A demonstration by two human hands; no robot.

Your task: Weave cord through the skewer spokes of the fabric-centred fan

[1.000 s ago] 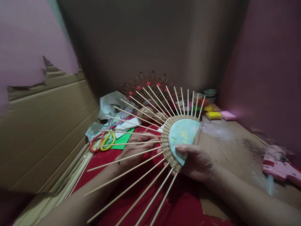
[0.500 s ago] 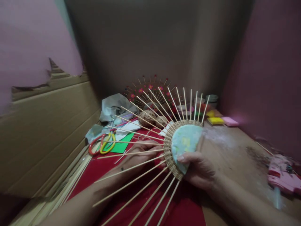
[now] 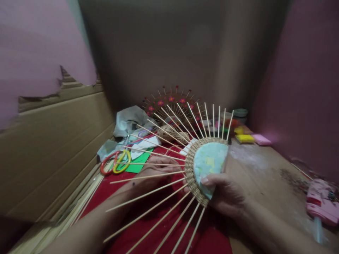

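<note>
My right hand [image 3: 227, 194] grips a half-round craft piece [image 3: 209, 162]: a pale blue-green patterned half disc with a woven twine rim [image 3: 191, 169] and many thin wooden sticks fanning out to the left and up. The thumb presses on the disc's lower edge. My left hand [image 3: 156, 167] lies behind the sticks on the left, fingers curled near the woven rim; what they pinch is hidden by the sticks. The piece is held tilted above a red cloth [image 3: 148, 225].
Red and yellow scissors [image 3: 116, 161] lie on green paper [image 3: 137, 163] at left. A ball of twine [image 3: 167, 132], a second stick fan with pink flowers [image 3: 172, 102], crumpled cloth [image 3: 129, 121], coloured blocks [image 3: 245, 138] and a jar [image 3: 240, 113] sit behind. A pink glue gun [image 3: 321, 203] lies right. Cardboard wall left.
The view has shifted slightly, so everything sits a little lower and to the right. The hands keep the same hold on the craft piece.
</note>
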